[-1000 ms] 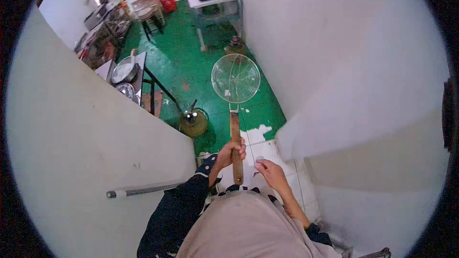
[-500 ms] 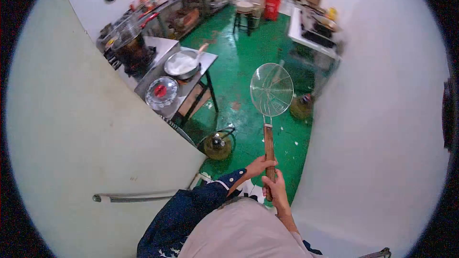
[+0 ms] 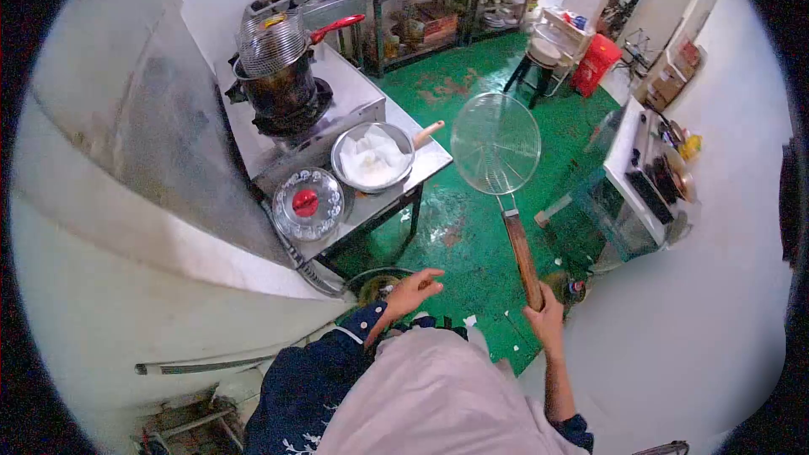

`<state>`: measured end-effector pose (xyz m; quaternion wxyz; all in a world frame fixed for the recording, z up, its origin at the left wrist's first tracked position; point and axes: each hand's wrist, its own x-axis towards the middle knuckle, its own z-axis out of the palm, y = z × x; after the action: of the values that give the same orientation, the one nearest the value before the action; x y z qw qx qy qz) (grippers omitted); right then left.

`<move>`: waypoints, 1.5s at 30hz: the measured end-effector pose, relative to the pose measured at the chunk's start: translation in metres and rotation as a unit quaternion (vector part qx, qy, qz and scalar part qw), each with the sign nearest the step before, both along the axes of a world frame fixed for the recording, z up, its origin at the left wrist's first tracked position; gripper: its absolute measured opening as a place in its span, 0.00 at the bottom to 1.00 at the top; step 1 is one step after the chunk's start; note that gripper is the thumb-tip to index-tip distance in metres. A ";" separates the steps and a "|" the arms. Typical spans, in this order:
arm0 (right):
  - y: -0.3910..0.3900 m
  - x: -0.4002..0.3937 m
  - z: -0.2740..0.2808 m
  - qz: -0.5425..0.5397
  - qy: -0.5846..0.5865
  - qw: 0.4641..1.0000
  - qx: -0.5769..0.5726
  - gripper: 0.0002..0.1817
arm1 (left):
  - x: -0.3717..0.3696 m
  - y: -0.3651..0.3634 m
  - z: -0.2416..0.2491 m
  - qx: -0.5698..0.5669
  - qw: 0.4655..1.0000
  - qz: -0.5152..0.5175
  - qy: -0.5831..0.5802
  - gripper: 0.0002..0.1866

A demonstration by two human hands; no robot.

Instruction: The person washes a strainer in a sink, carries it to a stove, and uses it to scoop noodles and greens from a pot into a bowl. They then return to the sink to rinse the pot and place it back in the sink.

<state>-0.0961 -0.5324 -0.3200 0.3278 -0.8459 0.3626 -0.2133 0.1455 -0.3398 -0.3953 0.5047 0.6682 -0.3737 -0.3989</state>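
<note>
R hand (image 3: 545,313) grips skimmer (image 3: 511,216) by low end of wooden handle (image 3: 524,261), prob. for reach, mesh (image 3: 495,145) out fwd over green floor (image 3: 463,282); L hand (image 3: 413,293) free, fingers half-bent, nr desk (image 3: 434,159) w/ pan (image 3: 344,158), its paper (image 3: 372,160) maybe for blotting

Shiny metal wire is seen in the strainer (image 3: 495,160). Above the right fingers (image 3: 534,318), its handle (image 3: 524,257) is made of wood.

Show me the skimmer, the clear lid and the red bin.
Skimmer (image 3: 522,248), head view: on its wooden handle.
Clear lid (image 3: 305,202), head view: on its red knob.
Red bin (image 3: 595,66), head view: on its side.
</note>
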 end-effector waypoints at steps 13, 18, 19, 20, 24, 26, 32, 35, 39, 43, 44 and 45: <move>-0.285 0.289 0.052 0.454 0.144 0.868 -0.139 0.34 | 0.046 -0.114 -0.023 -0.038 0.934 0.349 0.065 0.19; -0.339 0.415 0.074 0.572 0.199 0.776 -0.176 0.34 | 0.033 -0.173 -0.002 -0.024 0.869 0.474 0.141 0.19; -0.343 0.439 0.075 0.594 0.199 0.757 -0.186 0.34 | 0.030 -0.183 0.004 -0.030 0.857 0.492 0.148 0.19; -0.346 0.460 0.078 0.615 0.199 0.737 -0.197 0.34 | 0.028 -0.192 0.007 -0.037 0.845 0.510 0.155 0.19; -0.346 0.518 0.086 0.660 0.177 0.689 -0.241 0.34 | 0.023 -0.223 0.000 -0.054 0.808 0.563 0.164 0.18; -0.346 0.537 0.086 0.676 0.172 0.674 -0.242 0.34 | 0.025 -0.229 -0.003 -0.031 0.802 0.571 0.171 0.18; -0.337 0.564 0.081 0.700 0.172 0.641 -0.264 0.33 | 0.042 -0.231 -0.012 -0.058 0.778 0.601 0.173 0.19; -0.336 0.573 0.076 0.694 0.191 0.650 -0.243 0.34 | 0.056 -0.228 -0.007 -0.044 0.778 0.599 0.187 0.19; -0.335 0.578 0.073 0.697 0.203 0.640 -0.252 0.34 | 0.070 -0.225 0.003 -0.036 0.785 0.597 0.160 0.18; -0.334 0.579 0.067 0.701 0.206 0.637 -0.245 0.34 | 0.080 -0.221 0.006 -0.042 0.781 0.598 0.172 0.18; -0.334 0.579 0.065 0.703 0.203 0.637 -0.241 0.33 | 0.080 -0.220 0.005 -0.039 0.779 0.600 0.176 0.18; -0.333 0.578 0.065 0.706 0.202 0.635 -0.239 0.33 | 0.079 -0.219 -0.001 -0.041 0.780 0.600 0.171 0.18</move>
<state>0.4824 -0.8651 -0.2546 0.0836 -0.9146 -0.3520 0.1804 0.2247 -0.5590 -0.3962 0.7248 0.6564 0.1799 -0.1073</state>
